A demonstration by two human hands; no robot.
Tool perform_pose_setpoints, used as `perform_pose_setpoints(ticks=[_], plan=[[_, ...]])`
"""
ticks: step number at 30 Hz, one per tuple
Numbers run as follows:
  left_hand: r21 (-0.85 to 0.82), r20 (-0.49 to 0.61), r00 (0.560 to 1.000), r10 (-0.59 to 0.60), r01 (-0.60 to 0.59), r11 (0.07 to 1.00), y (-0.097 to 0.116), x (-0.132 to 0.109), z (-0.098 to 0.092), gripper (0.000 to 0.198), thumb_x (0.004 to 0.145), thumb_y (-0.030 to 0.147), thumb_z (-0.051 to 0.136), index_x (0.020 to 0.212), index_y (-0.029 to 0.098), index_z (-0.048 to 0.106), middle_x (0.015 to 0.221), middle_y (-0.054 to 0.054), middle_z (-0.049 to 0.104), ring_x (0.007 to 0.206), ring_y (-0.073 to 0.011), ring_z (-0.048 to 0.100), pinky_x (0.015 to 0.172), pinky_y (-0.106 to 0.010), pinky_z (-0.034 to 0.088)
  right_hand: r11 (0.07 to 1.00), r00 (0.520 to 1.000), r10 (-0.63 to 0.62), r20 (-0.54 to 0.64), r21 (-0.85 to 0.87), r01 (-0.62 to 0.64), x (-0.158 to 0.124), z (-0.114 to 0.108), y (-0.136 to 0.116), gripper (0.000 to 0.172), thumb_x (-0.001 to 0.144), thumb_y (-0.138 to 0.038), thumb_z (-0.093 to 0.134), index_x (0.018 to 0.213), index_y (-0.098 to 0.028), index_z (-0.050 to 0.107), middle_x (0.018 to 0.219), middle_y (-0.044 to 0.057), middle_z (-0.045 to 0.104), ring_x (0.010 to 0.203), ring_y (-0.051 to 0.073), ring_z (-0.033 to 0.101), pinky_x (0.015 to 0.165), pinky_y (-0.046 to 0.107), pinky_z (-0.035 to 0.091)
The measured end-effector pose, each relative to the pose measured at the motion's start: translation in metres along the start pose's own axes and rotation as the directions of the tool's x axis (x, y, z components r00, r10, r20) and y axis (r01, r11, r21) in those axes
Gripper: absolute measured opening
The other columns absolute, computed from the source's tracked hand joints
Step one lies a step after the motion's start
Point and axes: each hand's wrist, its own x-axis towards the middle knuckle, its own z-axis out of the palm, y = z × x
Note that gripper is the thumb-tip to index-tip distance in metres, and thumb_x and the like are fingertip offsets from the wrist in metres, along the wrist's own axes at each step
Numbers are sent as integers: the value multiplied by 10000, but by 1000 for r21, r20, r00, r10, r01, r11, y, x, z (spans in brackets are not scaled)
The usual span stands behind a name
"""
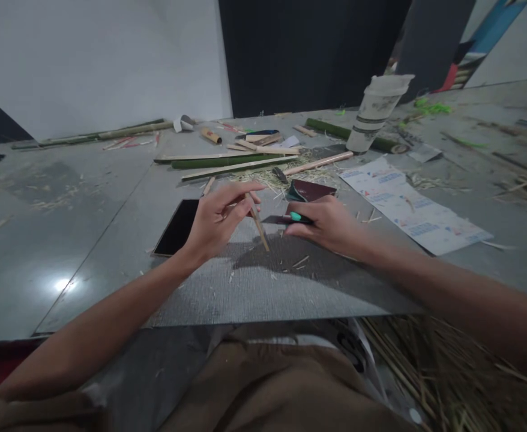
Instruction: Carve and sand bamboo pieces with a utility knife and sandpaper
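Observation:
My left hand (pixel 221 219) pinches a thin bamboo stick (pixel 258 222) that slants down to the grey mat (pixel 263 288). My right hand (pixel 329 225) is closed on a knife with a teal handle (pixel 290 218); its dark blade points left toward the stick, close to it. Small shavings lie on the mat below both hands. A black phone (pixel 177 228) lies flat just left of my left hand. A dark red wallet (pixel 311 191) sits right behind my right hand.
Green bamboo strips (pixel 227 161) and split sticks (pixel 320 162) lie across the middle of the floor among straw-like shavings. A paper cup (pixel 376 114) stands at the back right. A printed sheet (pixel 412 207) lies to the right. More bamboo slivers (pixel 425 366) pile near my right knee.

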Motion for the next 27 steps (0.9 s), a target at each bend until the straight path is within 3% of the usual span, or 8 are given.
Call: perform_pose_setpoints(ticks=[3, 7, 11, 16, 27], plan=[[162, 37, 995, 95, -99, 982, 0, 1, -1, 254, 1086, 265, 561, 1224, 245, 773, 1000, -55, 781, 891, -167, 745, 792, -294, 607, 963, 996, -73, 53, -254, 84, 0, -6, 2, 690, 1075, -764, 268, 894, -217, 648, 690, 48, 635, 599, 192, 534, 594, 340, 224], [273, 110, 965, 238, -259, 926, 3, 2, 0, 266, 1081, 227, 555, 1252, 245, 758, 1003, -59, 788, 898, -173, 738, 778, -289, 574, 908, 993, -101, 57, -402, 116, 1, -8, -2, 796, 1056, -784, 153, 955, -202, 688, 778, 85, 716, 629, 209, 583, 594, 355, 198], [281, 154, 949, 276, -310, 908, 7, 3, 0, 268, 1074, 217, 554, 1248, 230, 757, 1016, -71, 783, 864, -167, 726, 765, -289, 555, 880, 992, -115, 52, -458, 126, 1, -10, -9, 761, 1082, -747, 171, 990, -198, 691, 826, 79, 741, 658, 205, 610, 597, 354, 202], [269, 176, 938, 299, -338, 902, 8, 3, 0, 274, 1056, 186, 555, 1230, 228, 763, 980, -73, 777, 850, -182, 731, 748, -299, 557, 868, 993, -85, 79, -483, 113, -3, -8, -13, 762, 1094, -734, 165, 910, -195, 672, 745, 79, 701, 609, 202, 573, 594, 361, 176], [309, 148, 932, 331, -362, 880, 9, 2, 2, 271, 1017, 143, 572, 1164, 239, 778, 954, -54, 795, 815, -171, 747, 745, -297, 574, 832, 993, -62, 104, -544, 109, -8, 3, -6, 751, 1111, -703, 162, 933, -189, 680, 740, 79, 700, 596, 200, 564, 588, 358, 152]])
